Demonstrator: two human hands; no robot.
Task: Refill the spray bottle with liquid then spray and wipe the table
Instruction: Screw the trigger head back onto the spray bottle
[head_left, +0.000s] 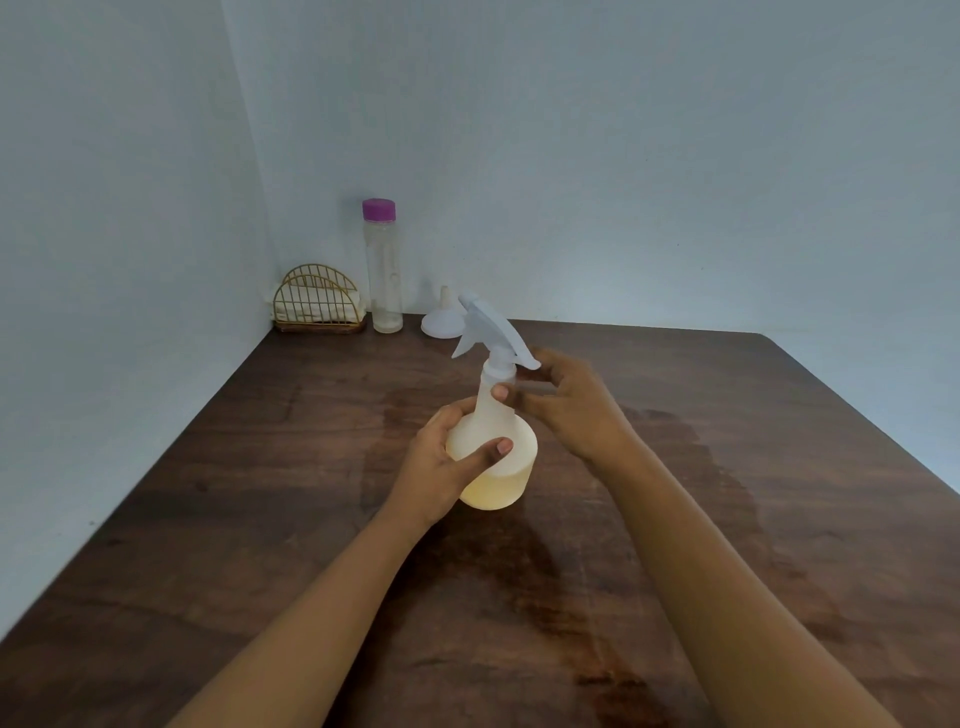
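Observation:
A translucent spray bottle (506, 470) with pale yellow liquid in its lower part stands on the dark wooden table (260, 519) in the middle of the view. Its white trigger head (488, 327) sits on the neck, nozzle pointing up and to the left. My left hand (447, 467) wraps around the bottle's body. Fingertips of my right hand (566, 402) grip the bottle's neck and collar just under the trigger head. A tall clear bottle (383, 270) with a purple cap stands at the back. A white funnel (442, 314) rests mouth-down beside it.
A gold wire holder (318, 301) with folded white napkins or cloths sits in the back left corner. Pale walls close the table on the left and at the back. A darker wet-looking patch (675, 467) spreads over the table around and to the right of the spray bottle.

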